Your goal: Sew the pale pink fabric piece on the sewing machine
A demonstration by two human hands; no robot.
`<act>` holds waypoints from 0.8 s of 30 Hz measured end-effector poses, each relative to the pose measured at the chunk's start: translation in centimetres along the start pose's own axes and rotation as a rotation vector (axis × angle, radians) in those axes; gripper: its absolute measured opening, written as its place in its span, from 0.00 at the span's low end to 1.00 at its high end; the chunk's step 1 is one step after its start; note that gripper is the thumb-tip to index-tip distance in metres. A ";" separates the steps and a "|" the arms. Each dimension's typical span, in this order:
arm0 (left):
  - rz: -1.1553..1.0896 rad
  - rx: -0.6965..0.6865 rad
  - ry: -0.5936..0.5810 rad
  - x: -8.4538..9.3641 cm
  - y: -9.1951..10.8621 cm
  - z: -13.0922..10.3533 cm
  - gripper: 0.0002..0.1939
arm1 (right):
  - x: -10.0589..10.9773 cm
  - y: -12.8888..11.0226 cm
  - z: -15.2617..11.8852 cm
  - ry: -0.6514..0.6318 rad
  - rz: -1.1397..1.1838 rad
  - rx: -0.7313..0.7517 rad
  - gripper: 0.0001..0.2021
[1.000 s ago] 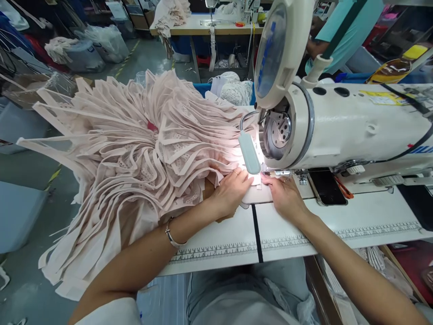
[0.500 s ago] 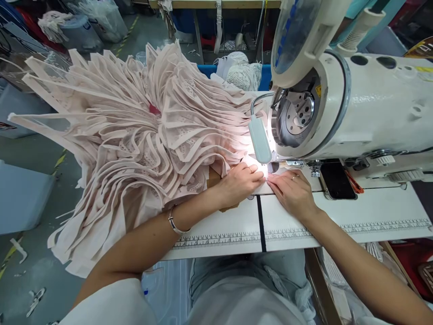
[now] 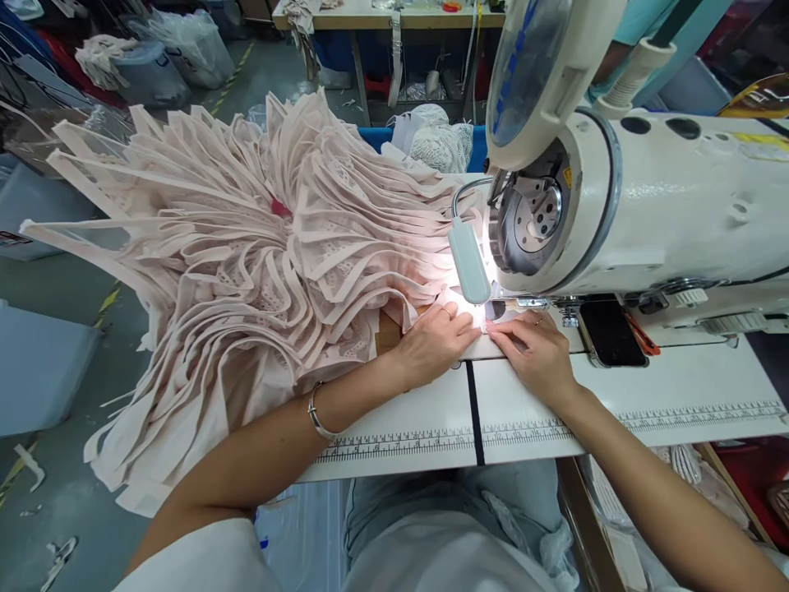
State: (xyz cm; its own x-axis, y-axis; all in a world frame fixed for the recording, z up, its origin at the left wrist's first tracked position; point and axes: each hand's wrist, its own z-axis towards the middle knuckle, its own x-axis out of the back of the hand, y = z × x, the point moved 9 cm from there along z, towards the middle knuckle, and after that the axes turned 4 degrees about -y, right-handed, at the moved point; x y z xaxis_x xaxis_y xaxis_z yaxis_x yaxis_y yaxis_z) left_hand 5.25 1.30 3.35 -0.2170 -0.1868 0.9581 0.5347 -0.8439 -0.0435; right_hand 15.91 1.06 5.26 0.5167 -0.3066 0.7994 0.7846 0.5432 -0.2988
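A big bundle of pale pink lace-trimmed garment pieces (image 3: 345,222) is heaped over the left half of the sewing machine table (image 3: 400,419). My left hand (image 3: 436,341) has its fingers closed on the edge of a pale pink fabric piece (image 3: 453,300) under the lamp. Thumb and forefinger of my right hand (image 3: 536,353) pinch the same piece's edge, fingertips almost touching those of the left. Right behind both hands is the white sewing machine head (image 3: 666,197). Glare from the small lamp (image 3: 469,261) washes out the fabric near the needle, and the needle itself is hidden.
A phone (image 3: 613,333) lies right of my right hand, with an orange-handled tool (image 3: 642,335) beside it. A printed ruler strip (image 3: 678,417) runs along the table's front edge. White lace material (image 3: 440,144) sits in a blue bin behind the table. Plastic tubs stand on the floor at left.
The view has tilted slightly, so the scene sits a little lower. My right hand's fingers have bent a bit more into a pinch; both hands stay at the fabric edge.
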 end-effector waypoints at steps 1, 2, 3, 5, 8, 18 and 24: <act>-0.033 0.009 0.000 -0.2 -0.2 -0.1 0.14 | 0.1 -0.1 -0.1 -0.010 0.003 0.027 0.07; -0.062 0.012 0.001 -0.4 -0.3 -0.3 0.13 | 0.2 -0.3 -0.2 -0.017 0.003 0.054 0.08; -0.085 0.011 0.002 -0.5 -0.3 -0.4 0.13 | 0.4 -0.4 -0.2 -0.021 0.003 0.078 0.10; -0.119 0.003 0.013 -0.6 -0.4 -0.4 0.13 | 0.6 -0.9 -0.4 -0.023 0.007 0.133 0.13; -0.160 0.008 0.017 -0.8 -0.4 -0.3 0.14 | 0.7 -1.5 -0.5 -0.036 -0.010 0.192 0.17; -0.248 0.117 -0.063 -0.3 -1.6 -0.4 0.14 | -1.2 1.0 -0.7 -0.216 0.003 0.005 0.19; -0.238 0.115 -0.113 -0.7 -1.7 -0.5 0.18 | -1.3 0.7 -0.9 -0.215 -0.029 0.068 0.18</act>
State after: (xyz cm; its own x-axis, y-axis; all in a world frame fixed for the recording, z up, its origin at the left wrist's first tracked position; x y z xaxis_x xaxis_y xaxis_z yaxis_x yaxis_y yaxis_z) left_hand 4.14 2.60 2.64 -0.2583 0.0727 0.9633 0.5699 -0.7937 0.2127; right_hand 16.09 1.10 3.51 0.4038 -0.1526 0.9020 0.7694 0.5901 -0.2446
